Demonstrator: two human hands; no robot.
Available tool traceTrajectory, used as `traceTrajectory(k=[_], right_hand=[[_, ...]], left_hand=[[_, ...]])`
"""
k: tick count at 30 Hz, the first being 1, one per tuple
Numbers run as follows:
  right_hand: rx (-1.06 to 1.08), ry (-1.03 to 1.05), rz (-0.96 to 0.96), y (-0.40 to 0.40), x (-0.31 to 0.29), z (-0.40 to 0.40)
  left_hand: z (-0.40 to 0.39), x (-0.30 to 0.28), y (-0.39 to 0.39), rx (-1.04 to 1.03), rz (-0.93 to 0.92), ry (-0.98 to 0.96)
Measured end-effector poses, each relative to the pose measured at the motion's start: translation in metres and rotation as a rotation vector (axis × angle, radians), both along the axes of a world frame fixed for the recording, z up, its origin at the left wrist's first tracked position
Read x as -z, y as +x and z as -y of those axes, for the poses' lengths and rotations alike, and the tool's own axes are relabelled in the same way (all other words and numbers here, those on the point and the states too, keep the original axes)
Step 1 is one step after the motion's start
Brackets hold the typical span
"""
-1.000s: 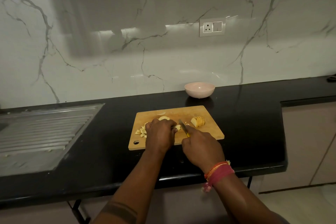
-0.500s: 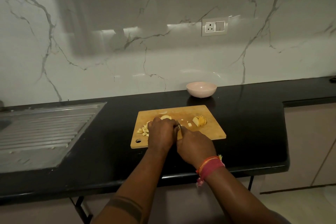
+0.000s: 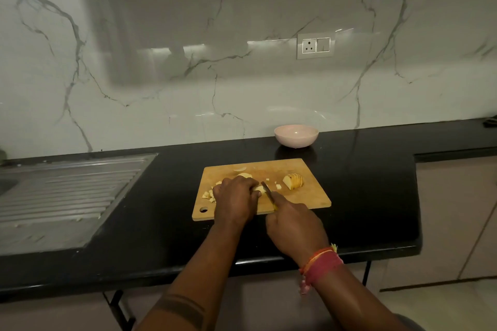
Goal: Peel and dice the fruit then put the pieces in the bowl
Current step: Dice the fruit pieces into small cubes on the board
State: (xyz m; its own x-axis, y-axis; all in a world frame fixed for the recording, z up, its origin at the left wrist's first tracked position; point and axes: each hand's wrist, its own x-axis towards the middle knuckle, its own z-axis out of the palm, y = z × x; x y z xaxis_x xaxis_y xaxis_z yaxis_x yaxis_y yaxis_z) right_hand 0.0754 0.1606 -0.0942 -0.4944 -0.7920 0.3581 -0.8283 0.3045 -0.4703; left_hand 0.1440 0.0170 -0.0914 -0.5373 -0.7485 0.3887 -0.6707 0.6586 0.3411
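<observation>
Left hand [image 3: 236, 197] pinning the fruit piece [image 3: 258, 189], right hand [image 3: 291, 226] gripping the knife [image 3: 269, 193]; blade is working just beside the fingertips, risking a nick if the slippery piece is shifting.

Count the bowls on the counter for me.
1. A pink bowl sits on the black counter by the wall, beyond the cutting board. No others visible.

Pale fruit piece [image 3: 258, 188] lying at the centre of the frame, partly showing beside curled fingers, sliced yellow wedge [image 3: 293, 181] sitting fanned to its right, small diced cubes [image 3: 208, 194] lying heaped at left, pink bowl [image 3: 296, 136] standing upright above.
</observation>
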Motion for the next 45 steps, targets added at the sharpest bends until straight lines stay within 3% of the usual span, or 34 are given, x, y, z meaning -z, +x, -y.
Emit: traceTrajectory(k=[13, 20, 29, 45], right_hand=[[0.011, 0.089, -0.022, 0.001, -0.012, 0.038], [0.034, 0.08, -0.085, 0.01, 0.006, 0.003], [0.026, -0.014, -0.031, 0.01, -0.002, 0.001], [-0.039, 0.072, 0.007, 0.001, -0.009, 0.032]], left_hand=[[-0.001, -0.002, 0.001, 0.003, 0.053, -0.052], [-0.001, 0.001, -0.001, -0.025, 0.042, -0.061], [0.0, 0.001, 0.007, -0.027, -0.029, 0.004], [0.0, -0.002, 0.007, -0.016, -0.012, -0.033]])
